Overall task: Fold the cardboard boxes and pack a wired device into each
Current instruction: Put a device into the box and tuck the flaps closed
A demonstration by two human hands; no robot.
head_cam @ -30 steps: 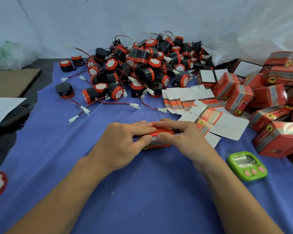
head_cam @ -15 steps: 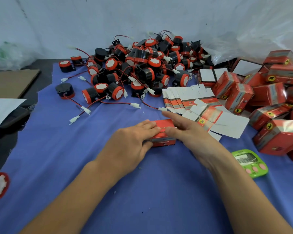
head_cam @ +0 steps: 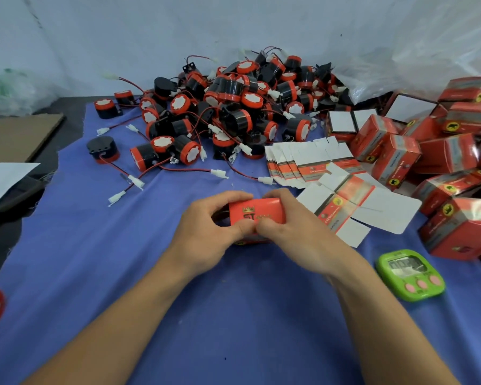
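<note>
A white wall (head_cam: 122,29) backs a table draped in blue cloth (head_cam: 95,273). At its middle, the left hand (head_cam: 206,232) and right hand (head_cam: 292,229) both grip one red box (head_cam: 257,212), thumbs meeting on its near face.

Small packing workshop, hand-assembly bench. A table draped in blue cloth (head_cam: 233,315) stands against a bare white wall (head_cam: 122,37). Bulk stock marks the trade: a heap of round black-and-orange wired devices (head_cam: 233,107), a fanned stack of flat cardboard box blanks (head_cam: 308,162), a pile of folded red cardboard boxes (head_cam: 444,157), and a green digital timer (head_cam: 411,275).
</note>
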